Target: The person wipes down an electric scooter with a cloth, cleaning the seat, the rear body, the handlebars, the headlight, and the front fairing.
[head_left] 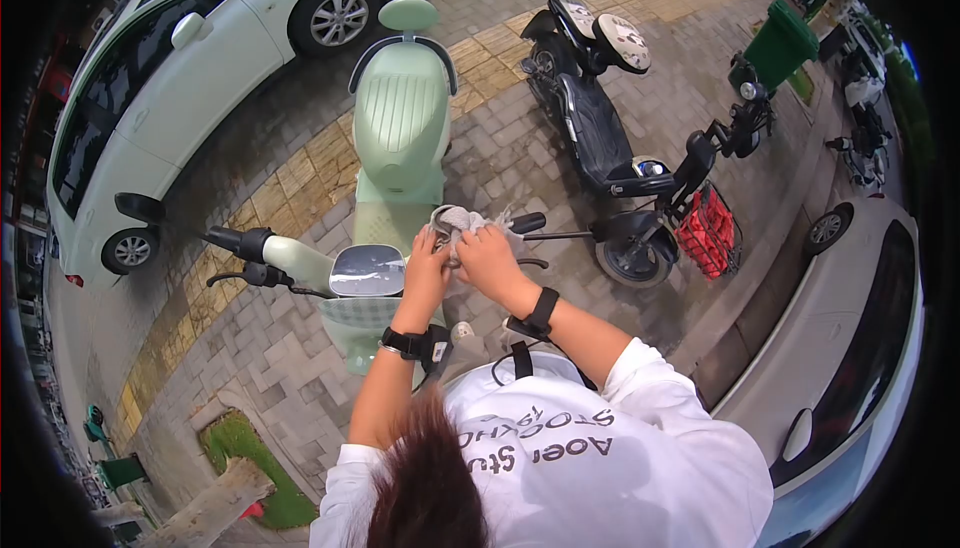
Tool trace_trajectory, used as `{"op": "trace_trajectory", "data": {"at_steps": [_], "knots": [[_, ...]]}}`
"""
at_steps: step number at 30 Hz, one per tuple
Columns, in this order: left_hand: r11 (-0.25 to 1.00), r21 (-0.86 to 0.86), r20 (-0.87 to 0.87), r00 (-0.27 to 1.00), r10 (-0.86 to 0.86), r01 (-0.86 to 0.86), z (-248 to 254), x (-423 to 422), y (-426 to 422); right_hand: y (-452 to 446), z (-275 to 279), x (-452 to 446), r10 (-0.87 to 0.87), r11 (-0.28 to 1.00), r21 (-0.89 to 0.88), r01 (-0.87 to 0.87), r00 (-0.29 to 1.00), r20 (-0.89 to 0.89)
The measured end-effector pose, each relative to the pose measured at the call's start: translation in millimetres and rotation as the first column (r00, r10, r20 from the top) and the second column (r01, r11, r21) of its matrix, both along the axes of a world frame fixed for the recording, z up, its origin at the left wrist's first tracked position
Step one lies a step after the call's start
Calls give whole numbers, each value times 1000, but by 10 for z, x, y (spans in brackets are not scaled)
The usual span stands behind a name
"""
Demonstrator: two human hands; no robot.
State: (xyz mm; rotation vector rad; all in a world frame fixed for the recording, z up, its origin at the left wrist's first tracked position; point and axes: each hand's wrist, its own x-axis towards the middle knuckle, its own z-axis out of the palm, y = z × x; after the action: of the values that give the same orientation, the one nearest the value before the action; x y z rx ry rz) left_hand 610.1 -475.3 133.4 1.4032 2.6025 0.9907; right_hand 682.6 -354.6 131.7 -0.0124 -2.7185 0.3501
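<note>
Both hands grip a bunched grey cloth [456,218] between them, beside the front of a pale green scooter [403,133]. My left hand [428,270] closes around the cloth's near left side. My right hand [487,256] is closed on its right side, and loose fringed ends stick out past the fingers. Just left of my left hand is a mirror [367,271] on the scooter. One black handlebar grip [528,223] shows right of the cloth, the other black grip [235,240] far to the left. Parts of the cloth and most fingertips are hidden.
A black electric scooter [605,138] with a red basket [707,235] stands to the right. A pale car [180,88] is parked at upper left, and a silver car [850,348] at right. A green bin [780,43] stands at upper right on the paving [285,348].
</note>
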Motion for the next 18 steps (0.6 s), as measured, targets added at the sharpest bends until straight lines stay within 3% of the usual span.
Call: {"op": "trace_trajectory", "data": {"at_steps": [4, 6, 7, 9, 11, 12, 14, 15, 17, 18], "knots": [[997, -41, -47, 997, 63, -65, -111, 191, -348, -259, -212, 202, 75, 996, -35, -78, 993, -89], [998, -52, -72, 997, 42, -46, -80, 328, -353, -253, -327, 341, 91, 965, -240, -104, 994, -63], [998, -59, -96, 995, 25, -31, -49, 368, -324, -205, -272, 408, 90, 965, -241, -103, 994, -66], [997, -72, -105, 994, -36, 29, 12, 441, -225, -71, -163, 621, 15, 948, -318, -11, 1000, 8], [950, -207, 150, 967, -204, 232, 120, 551, -34, 128, -185, 863, -50, 941, -336, 31, 998, -48], [951, -206, 149, 968, -201, 229, 78, 613, 53, 250, -239, 992, -47, 942, -335, 28, 998, -48], [918, -166, 115, 931, -346, 361, -76, 715, 247, 465, -396, 1177, -240, 909, -350, 225, 971, 1], [919, -164, 113, 933, -343, 358, -139, 753, 332, 527, -424, 1169, -237, 911, -348, 221, 972, -1], [950, -48, 124, 945, -301, 309, -250, 806, 451, 664, -466, 1109, -389, 851, -432, 298, 911, -138], [960, -34, 200, 943, -265, 277, -229, 807, 478, 703, -466, 1012, -381, 828, -474, 300, 921, -84]]}}
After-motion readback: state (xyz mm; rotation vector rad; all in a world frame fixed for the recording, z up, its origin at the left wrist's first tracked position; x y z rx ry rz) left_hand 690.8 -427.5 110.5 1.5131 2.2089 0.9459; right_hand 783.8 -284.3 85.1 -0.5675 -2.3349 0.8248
